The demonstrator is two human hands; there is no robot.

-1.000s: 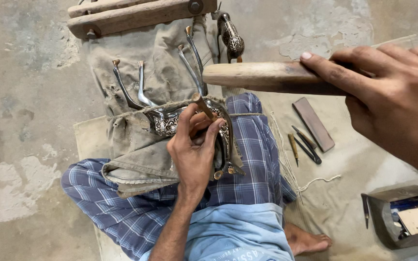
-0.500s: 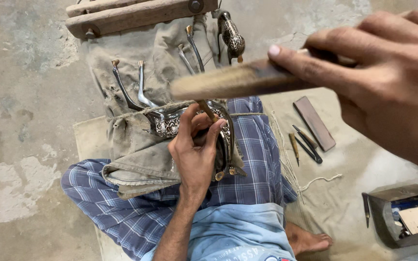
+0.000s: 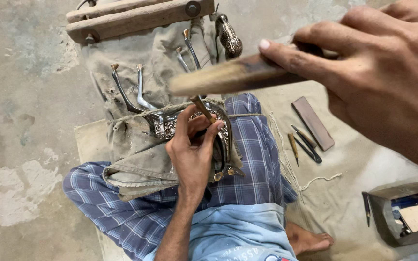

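Left hand (image 3: 193,150) closed around a thin chisel (image 3: 200,107), tip down on the engraved metal piece (image 3: 170,126) on the lap. Fingers pinched narrow on the shaft, thumb side toward the camera.

Right hand (image 3: 383,77) raised near the lens, gripping a wooden mallet (image 3: 228,76) by the handle; head end blurred, hanging above the chisel top (touching or not: cannot tell).

Metal piece: curved, silver with dark engraved pattern, tied down by string over a folded khaki cloth (image 3: 141,159) on the blue checked lap (image 3: 247,169). Brass-coloured ends showing just below the left hand.

On the cloth beyond the piece: several thin curved metal rods (image 3: 126,92) with small brass tips, lying side by side. Beyond those, a wooden clamp (image 3: 136,19) with bolts, and a dark ornate handle (image 3: 230,37) just beside its right end.

On the beige mat (image 3: 344,193) to the right: flat dark whetstone (image 3: 312,123), three small gravers (image 3: 302,143) just beside it, loose string near them. Grey metal box (image 3: 393,212) at lower right, open, with odds and ends inside (contents too small to tell); one more slim tool (image 3: 366,208) just left of it.

Bare foot (image 3: 310,239) at the bottom edge. Bare concrete floor (image 3: 20,121) to the left.
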